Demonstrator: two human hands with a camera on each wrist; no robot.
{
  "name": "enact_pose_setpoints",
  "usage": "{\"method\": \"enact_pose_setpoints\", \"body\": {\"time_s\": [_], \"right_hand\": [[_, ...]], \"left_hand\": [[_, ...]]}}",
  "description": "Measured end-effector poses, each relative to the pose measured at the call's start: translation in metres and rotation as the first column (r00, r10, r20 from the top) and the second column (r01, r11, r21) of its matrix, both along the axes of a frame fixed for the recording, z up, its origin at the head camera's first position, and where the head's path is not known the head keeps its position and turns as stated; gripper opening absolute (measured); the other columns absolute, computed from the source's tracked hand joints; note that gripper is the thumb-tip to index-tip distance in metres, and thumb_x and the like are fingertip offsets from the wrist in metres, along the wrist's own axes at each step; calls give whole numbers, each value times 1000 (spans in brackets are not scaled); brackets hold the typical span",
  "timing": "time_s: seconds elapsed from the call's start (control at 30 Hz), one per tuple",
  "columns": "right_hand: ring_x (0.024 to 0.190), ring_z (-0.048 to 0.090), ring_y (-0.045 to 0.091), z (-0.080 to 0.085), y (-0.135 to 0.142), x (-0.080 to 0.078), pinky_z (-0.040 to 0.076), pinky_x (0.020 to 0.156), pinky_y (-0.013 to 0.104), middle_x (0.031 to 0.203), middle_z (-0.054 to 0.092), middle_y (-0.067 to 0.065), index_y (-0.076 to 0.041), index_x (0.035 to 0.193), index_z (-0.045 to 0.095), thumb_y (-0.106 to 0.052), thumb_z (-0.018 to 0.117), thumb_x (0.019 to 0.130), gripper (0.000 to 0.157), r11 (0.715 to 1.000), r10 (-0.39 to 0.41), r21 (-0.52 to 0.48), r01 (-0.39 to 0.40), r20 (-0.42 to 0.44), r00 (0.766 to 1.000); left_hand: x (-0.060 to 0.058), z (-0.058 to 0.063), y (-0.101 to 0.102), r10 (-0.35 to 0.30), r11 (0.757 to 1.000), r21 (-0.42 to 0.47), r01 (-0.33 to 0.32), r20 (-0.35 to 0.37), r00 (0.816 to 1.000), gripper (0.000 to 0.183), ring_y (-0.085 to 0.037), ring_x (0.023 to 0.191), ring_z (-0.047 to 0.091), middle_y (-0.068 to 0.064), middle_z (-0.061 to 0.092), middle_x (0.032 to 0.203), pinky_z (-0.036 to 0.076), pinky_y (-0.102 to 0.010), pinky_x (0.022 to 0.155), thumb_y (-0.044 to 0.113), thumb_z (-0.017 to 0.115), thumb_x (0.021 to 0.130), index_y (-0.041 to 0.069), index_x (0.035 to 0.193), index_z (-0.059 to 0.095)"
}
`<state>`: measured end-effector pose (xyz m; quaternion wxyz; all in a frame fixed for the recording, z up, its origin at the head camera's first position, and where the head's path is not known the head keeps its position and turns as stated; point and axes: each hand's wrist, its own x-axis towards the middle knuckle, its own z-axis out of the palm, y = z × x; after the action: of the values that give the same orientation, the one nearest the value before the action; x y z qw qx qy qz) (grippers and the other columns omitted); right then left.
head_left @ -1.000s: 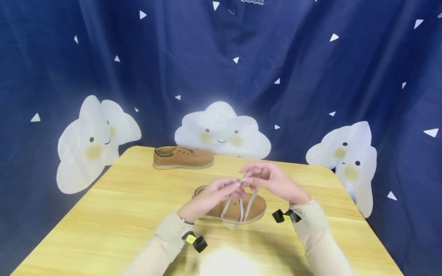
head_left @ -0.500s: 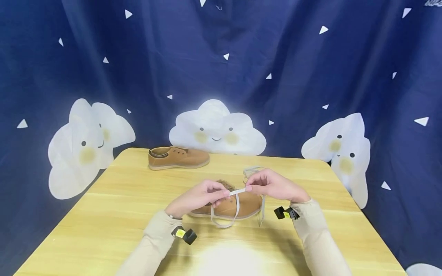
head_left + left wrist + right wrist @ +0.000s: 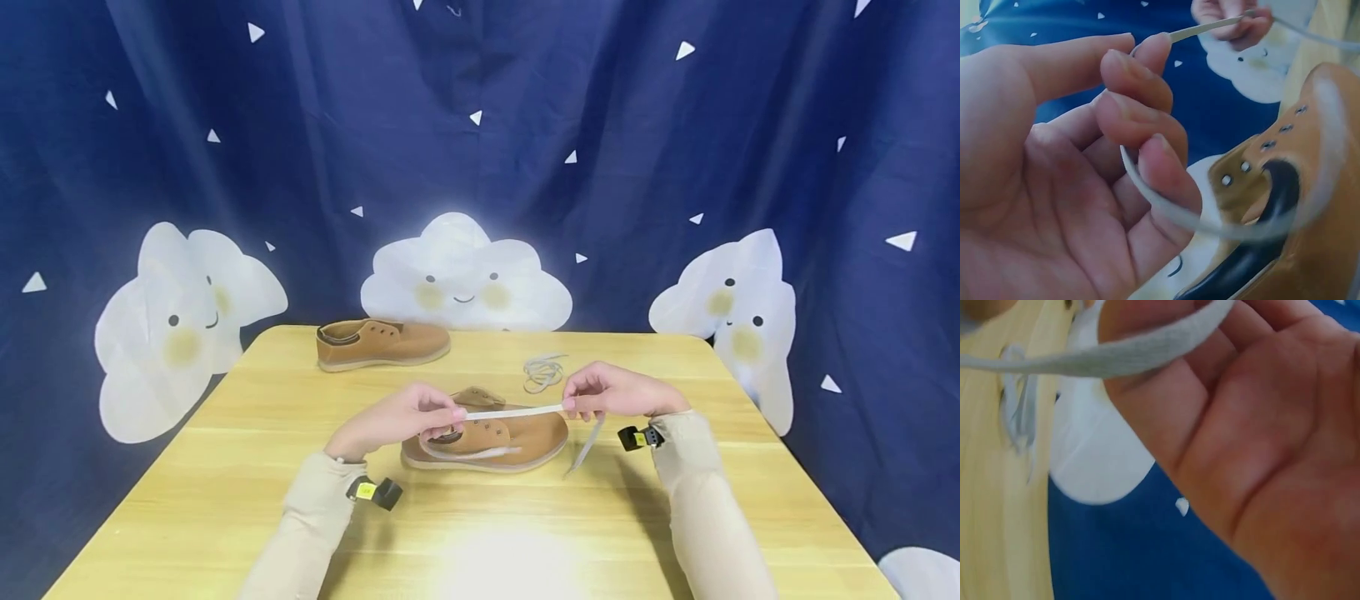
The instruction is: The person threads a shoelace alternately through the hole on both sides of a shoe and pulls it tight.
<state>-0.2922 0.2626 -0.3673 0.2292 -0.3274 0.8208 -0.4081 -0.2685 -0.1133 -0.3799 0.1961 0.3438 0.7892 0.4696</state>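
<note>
Between my two hands a light grey shoelace [image 3: 513, 412] is stretched nearly level above a brown shoe [image 3: 536, 442]. My left hand [image 3: 408, 412] pinches it between thumb and index finger, and a loose tail hangs from the curled fingers in front of the shoe. My right hand [image 3: 611, 390] pinches it farther right, with the other end dangling beside the toe. In the left wrist view the shoe's side [image 3: 1329, 187] shows bare metal-rimmed eyelets. The shoelace [image 3: 1135, 353] crosses the right palm in the right wrist view.
A second brown shoe [image 3: 401, 343] without a lace stands at the table's back left. A bundled grey shoelace [image 3: 542, 372] lies behind my right hand. The wooden table [image 3: 225, 500] ends at a dark blue curtain [image 3: 510, 75] printed with clouds.
My hands have moved apart, left hand leftward and right hand rightward, pulling the shoelace from a bunched loop into a straight stretch. The bundled lace behind has come into view.
</note>
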Motion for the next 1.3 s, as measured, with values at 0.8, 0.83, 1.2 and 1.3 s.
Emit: {"method": "enact_pose_setpoints", "body": {"time_s": [0.8,0.83,1.2,1.3], "right_hand": [[99,71,17,6,-64,11,59,87,29,112,77,14,-5,118,75,-23,65,103,26,995,85,-21,-94,-265,960],[103,72,22,6,-73,15,59,90,30,116,77,14,-7,121,74,-24,64,103,27,992,96,-47,-113,-267,959],[54,39,0,-8,-99,31,34,53,16,68,59,7,0,101,77,-15,70,99,17,988,125,-86,-132,-88,988],[53,41,0,-8,-88,32,35,50,16,66,57,14,5,99,74,-14,69,99,20,991,109,-69,-112,-47,993]], "left_hand": [[8,5,11,-47,998,-32,46,-55,997,28,-5,49,39,5,47,60,35,-21,44,27,64,103,2,97,74],[8,4,12,-57,998,-29,55,-61,997,27,-4,48,38,5,47,59,34,-21,44,27,64,103,2,98,74],[8,0,14,-86,996,-26,85,-45,995,28,-4,46,35,7,45,57,30,-20,43,24,63,103,-3,101,74],[6,0,11,-83,995,-50,81,-32,996,29,-5,46,34,7,44,57,29,-20,43,25,64,103,-2,102,74]]}}
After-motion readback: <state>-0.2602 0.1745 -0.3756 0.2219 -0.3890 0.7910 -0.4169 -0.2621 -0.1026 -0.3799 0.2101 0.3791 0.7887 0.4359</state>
